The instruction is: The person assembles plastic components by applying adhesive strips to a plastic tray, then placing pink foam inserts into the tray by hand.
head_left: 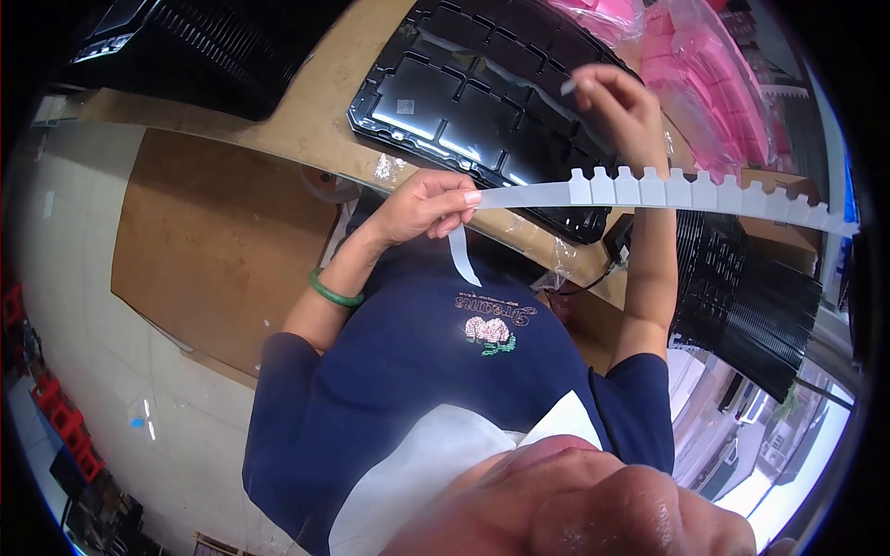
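My left hand (431, 206), wearing a green bangle on its wrist, pinches a long white backing strip (524, 195) between thumb and fingers. A short loose end hangs below the hand, and the rest stretches rightward, lined with a row of white tabs (654, 190). Above the strip, my right hand (623, 107) is closed in a pinch on a small white tab (567, 87). It hovers over the far right part of a glossy black plastic tray (464, 111), which has raised ridges. A small pale square (405, 107) shows on the tray's left part.
The tray rests on a tan tabletop (320, 102). Black ribbed trays (222, 46) stand at the far left, and more are stacked (742, 296) at right. Pink items in clear plastic (705, 83) lie at the far right. A brown board (222, 250) is at left below the table edge.
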### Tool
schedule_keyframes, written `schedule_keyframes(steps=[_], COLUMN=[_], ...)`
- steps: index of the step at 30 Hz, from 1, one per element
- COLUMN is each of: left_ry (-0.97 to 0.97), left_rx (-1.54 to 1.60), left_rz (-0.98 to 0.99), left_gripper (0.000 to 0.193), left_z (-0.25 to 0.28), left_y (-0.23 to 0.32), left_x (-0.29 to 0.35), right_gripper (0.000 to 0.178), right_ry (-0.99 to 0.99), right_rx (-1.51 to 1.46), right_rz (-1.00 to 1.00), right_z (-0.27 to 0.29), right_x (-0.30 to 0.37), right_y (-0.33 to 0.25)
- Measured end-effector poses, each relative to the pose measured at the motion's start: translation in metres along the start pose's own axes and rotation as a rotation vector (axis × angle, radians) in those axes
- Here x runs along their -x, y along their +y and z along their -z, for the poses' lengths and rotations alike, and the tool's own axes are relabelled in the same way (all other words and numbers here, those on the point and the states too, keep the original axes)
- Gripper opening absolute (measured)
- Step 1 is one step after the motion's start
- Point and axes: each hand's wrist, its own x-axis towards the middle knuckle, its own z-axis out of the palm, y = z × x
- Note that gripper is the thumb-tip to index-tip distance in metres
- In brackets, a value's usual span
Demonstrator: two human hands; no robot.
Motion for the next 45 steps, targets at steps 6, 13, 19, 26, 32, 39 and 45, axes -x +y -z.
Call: schedule_keyframes(steps=[6,13,19,26,32,39,45], left_ry=[-0.033,-0.018,-0.017,-0.045,-0.069,-0.071,-0.087], left_rx=[-0.016,0.052,0.086,0.094,0.106,0.118,0.129], left_rz=[0.019,-0.010,0.009,0.006,0.001,0.013,0.011], left_gripper=[0.031,0.031,0.031,0.031,0.031,0.031,0.031], left_z=[-0.004,-0.004,-0.004,-0.004,-0.004,-0.002,-0.004], left_y=[0.004,-0.002,0.003,0.002,0.004,0.001,0.002], left_x=[-0.005,-0.004,-0.002,-0.005,-0.004,-0.006,-0.006], right_gripper=[0.021,0.019,0.019,0.017,0.017,0.013,0.018], right_ry=[0.091,0.136,0.097,0.044,-0.033,-0.082,-0.259], right_rx=[0.315,0.598,0.637,0.660,0.426,0.678,0.134], right_rz=[0.113,0.085,0.100,0.067,-0.073,0.035,0.195], right_z=[-0.022,-0.054,-0.053,-0.039,-0.037,-0.041,-0.011], right_x=[-0.140,-0.207,-0.209,-0.222,-0.215,-0.219,-0.236], right_y=[0.041,0.079,0.071,0.075,0.071,0.071,0.107])
